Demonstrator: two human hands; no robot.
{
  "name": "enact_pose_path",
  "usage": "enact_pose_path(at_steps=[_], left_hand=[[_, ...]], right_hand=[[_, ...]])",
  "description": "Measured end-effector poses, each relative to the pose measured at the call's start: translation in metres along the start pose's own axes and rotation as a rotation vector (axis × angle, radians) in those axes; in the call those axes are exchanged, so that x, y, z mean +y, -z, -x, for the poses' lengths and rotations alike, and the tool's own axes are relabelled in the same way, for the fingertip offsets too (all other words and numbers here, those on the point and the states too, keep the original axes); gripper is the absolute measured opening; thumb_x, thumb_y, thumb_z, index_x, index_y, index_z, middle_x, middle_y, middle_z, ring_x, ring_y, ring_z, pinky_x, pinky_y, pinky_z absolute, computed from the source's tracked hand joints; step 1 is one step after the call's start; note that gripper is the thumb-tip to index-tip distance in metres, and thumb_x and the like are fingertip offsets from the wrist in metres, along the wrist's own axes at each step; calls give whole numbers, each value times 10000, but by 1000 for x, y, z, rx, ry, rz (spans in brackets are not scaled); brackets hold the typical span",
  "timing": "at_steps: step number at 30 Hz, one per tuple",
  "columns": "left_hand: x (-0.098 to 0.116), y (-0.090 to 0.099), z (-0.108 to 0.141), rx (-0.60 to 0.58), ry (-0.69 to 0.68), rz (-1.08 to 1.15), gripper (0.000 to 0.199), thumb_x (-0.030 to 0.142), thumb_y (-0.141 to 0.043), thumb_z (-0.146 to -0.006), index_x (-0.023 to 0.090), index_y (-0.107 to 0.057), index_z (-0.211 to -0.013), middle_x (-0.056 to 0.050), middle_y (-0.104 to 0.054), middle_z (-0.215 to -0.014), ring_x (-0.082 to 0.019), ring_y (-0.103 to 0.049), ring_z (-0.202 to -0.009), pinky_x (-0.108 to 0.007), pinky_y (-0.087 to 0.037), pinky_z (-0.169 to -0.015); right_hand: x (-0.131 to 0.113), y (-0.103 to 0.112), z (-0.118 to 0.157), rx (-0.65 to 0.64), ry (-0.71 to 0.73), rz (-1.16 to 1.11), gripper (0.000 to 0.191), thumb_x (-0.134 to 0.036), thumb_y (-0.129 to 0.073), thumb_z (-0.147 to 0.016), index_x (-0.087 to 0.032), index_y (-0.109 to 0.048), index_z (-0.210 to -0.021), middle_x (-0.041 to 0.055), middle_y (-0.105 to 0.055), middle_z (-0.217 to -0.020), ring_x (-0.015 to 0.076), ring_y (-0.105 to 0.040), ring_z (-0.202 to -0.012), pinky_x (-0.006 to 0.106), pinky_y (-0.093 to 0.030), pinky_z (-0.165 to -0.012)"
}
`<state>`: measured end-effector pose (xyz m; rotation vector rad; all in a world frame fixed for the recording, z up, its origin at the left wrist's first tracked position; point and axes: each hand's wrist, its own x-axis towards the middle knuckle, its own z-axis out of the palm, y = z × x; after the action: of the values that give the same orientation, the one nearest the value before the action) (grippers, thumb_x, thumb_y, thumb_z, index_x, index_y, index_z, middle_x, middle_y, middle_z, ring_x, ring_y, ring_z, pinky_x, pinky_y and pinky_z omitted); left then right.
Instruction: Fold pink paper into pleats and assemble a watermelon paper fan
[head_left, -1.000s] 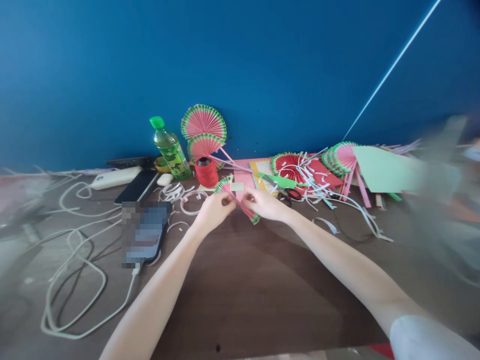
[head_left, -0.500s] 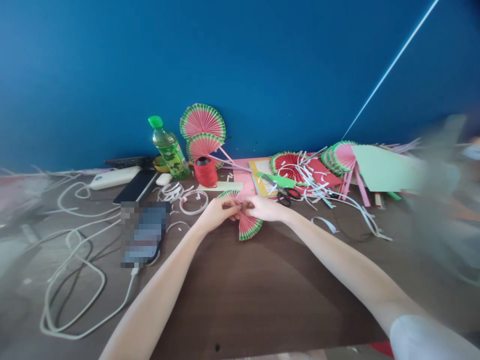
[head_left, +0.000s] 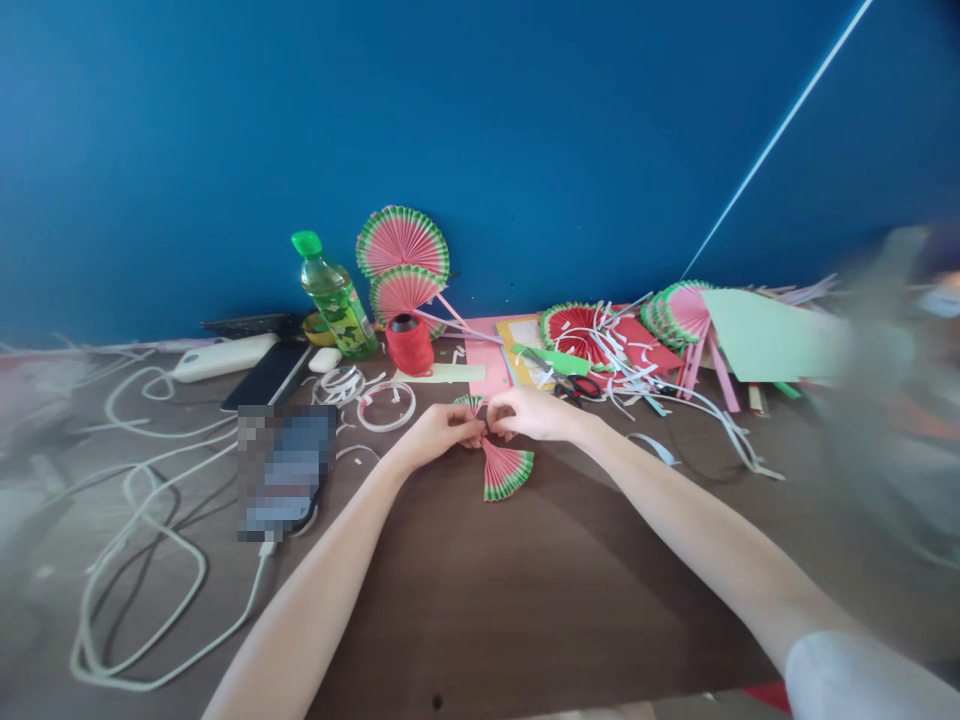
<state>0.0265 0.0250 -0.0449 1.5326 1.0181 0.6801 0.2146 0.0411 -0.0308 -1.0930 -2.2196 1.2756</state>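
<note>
Both hands, left (head_left: 450,428) and right (head_left: 521,415), pinch the narrow middle of a pleated paper fan (head_left: 508,472), fingers close together. Fan: pink, green-edged, low over front-centre of worktop (head_left: 480,590), flaring above and below the grip. Red thread spool (head_left: 410,345) beyond left hand; scissors (head_left: 576,390) beyond right, near paper strips (head_left: 619,355).

On the dark brown wooden table (head_left: 555,600), a pink-and-green pleated paper fan (head_left: 508,472) lies before the red thread spool (head_left: 410,347) and to its right, the left hand (head_left: 444,430) and right hand (head_left: 525,415) at its narrow middle. Round pink-and-green paper fans (head_left: 403,243) stand behind the spool, against the blue wall (head_left: 525,130). Left of it is the green plastic bottle (head_left: 341,312), then the white oblong power bank (head_left: 225,358). White curled paper strips (head_left: 616,352) lie right.
</note>
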Motion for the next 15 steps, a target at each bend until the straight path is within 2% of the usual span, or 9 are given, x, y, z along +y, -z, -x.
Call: enact_pose_path(at_steps=[6, 12, 15], left_hand=[[-6, 4, -4, -47, 14, 78, 195, 338, -674, -691, 144, -672, -668, -56, -694, -663, -132, -636, -597, -248, -516, -617], [-3, 7, -4, -94, 63, 145, 211, 340, -643, -724, 134, -677, -703, -93, -706, -724, -152, -658, -645, -262, -522, -654], [-2, 8, -4, -124, 62, 147, 189, 301, -607, -750, 129, -684, -730, -95, -705, -732, -156, -663, -667, -264, -521, -666]], right_hand=[[5, -7, -1, 65, 98, -80, 171, -64, -503, -703, -188, -575, -795, -6, -649, -680, 133, -628, -612, 297, -493, -655], [18, -26, 6, 252, 120, -252, 66, -222, -595, -737, -188, -555, -777, 16, -648, -746, 153, -641, -700, 313, -508, -702], [22, -28, 7, 270, 125, -277, 74, -239, -600, -742, -182, -570, -778, 22, -654, -746, 155, -639, -697, 314, -509, -704]])
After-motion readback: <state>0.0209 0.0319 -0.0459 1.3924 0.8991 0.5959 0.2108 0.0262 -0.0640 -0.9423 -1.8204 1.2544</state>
